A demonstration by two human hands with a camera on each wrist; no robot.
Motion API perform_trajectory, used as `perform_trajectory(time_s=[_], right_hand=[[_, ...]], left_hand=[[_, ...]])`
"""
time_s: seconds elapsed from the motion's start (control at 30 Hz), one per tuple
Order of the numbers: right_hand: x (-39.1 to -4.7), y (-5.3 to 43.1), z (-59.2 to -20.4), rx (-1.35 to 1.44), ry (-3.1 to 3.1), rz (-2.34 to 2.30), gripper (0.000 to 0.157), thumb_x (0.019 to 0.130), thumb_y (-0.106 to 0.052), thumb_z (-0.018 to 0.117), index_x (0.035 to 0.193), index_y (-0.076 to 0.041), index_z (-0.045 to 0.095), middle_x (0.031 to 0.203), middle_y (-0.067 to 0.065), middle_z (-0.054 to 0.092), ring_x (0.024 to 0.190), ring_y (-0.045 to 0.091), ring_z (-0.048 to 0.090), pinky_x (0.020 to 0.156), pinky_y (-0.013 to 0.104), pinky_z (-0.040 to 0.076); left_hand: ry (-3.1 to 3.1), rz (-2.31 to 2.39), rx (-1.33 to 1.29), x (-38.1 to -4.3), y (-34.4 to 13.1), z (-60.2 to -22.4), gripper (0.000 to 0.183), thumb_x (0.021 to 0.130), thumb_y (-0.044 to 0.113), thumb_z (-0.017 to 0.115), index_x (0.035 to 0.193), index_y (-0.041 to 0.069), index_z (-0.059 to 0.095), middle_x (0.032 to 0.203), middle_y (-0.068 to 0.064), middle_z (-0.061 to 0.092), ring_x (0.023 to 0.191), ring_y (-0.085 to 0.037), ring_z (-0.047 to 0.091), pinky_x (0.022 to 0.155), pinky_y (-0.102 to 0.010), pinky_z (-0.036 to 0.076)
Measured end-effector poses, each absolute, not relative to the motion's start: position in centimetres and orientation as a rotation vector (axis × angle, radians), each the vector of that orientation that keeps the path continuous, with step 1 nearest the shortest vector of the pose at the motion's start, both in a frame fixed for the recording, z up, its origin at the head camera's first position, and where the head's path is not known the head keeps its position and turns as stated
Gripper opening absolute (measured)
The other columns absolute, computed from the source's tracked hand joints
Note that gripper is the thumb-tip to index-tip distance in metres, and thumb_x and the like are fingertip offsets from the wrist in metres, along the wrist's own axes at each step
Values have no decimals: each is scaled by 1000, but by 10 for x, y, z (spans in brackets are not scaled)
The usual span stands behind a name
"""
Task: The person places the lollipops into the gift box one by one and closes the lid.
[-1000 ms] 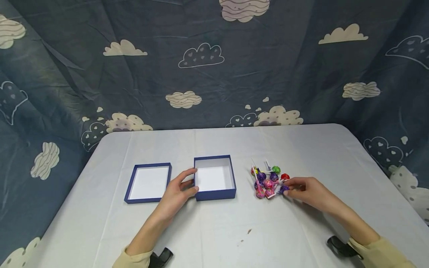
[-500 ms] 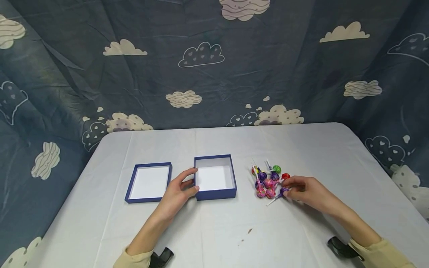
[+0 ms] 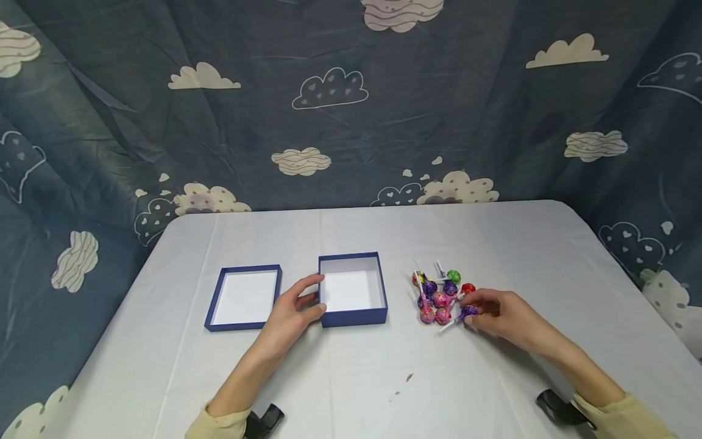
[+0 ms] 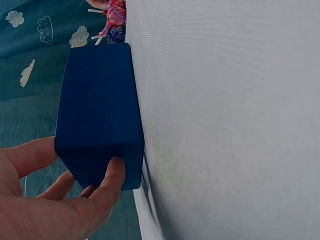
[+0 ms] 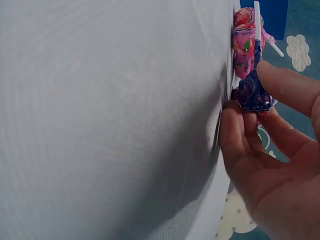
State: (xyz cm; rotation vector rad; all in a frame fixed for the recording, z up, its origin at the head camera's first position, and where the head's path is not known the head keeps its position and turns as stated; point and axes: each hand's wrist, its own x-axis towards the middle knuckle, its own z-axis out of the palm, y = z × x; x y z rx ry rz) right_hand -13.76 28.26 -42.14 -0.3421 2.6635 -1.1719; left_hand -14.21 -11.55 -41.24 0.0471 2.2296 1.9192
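Purple lollipop [image 5: 254, 94] is sitting at the near right edge of the lollipop pile [image 3: 440, 299]; the right hand [image 3: 507, 312] is pinching it between thumb and fingers. The left hand [image 3: 287, 317] is resting spread fingers against the left side of the box [image 3: 353, 319]. Judged step: singling out one lollipop. Next move is probably calling for a clean lift.

A narrow lane of worktop [image 3: 493, 244] separates the lid [image 3: 244, 299] from the box [image 3: 353, 318]; its far end is open, while the left hand's grip [image 3: 287, 314], fingers on the box's left wall, blocks the near part. Another lane runs between box and lollipops [image 3: 441, 299]. From above, the box is open within its raised walls. The right hand's grip [image 3: 504, 314], around a purple lollipop [image 5: 254, 96], bars the pile's near right side. Wide room lies between the forearms [image 3: 241, 383]. Behind the worktop rises a curtain [image 3: 329, 134].
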Motion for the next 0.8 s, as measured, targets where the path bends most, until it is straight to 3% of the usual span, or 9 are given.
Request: perform_trajectory(time_s=[0.13, 0.47, 0.63, 0.8], right_hand=[[-136, 282, -419, -330, 2642, -1245, 33, 85, -8, 75, 116, -2, 67, 117, 15, 63, 92, 22, 61, 72, 26, 53], [-129, 279, -412, -281, 2664, -1318, 37, 86, -13, 75, 123, -9, 69, 123, 13, 63, 90, 24, 54, 64, 26, 49], [-127, 277, -407, -251, 2693, -1365, 37, 87, -17, 76, 121, -8, 65, 119, 10, 64, 101, 23, 61, 73, 26, 52], [-126, 273, -402, -236, 2706, -1427, 36, 87, -20, 76, 118, -6, 63, 113, 9, 65, 97, 20, 63, 71, 26, 53]], left_hand=[[2224, 1924, 51, -142, -116, -413, 54, 89, 2, 64, 141, 10, 52, 154, -9, 34, 133, -33, 44, 102, -47, 42], [2211, 1932, 52, -143, -116, -413, 54, 89, 2, 65, 141, 10, 52, 154, -7, 34, 132, -32, 44, 102, -47, 42], [2216, 1928, 51, -143, -116, -413, 54, 89, 2, 65, 141, 11, 53, 154, -7, 34, 132, -32, 44, 102, -47, 42], [2219, 1925, 54, -143, -116, -414, 54, 89, 2, 65, 140, 10, 53, 154, -7, 35, 132, -32, 44, 102, -46, 43]])
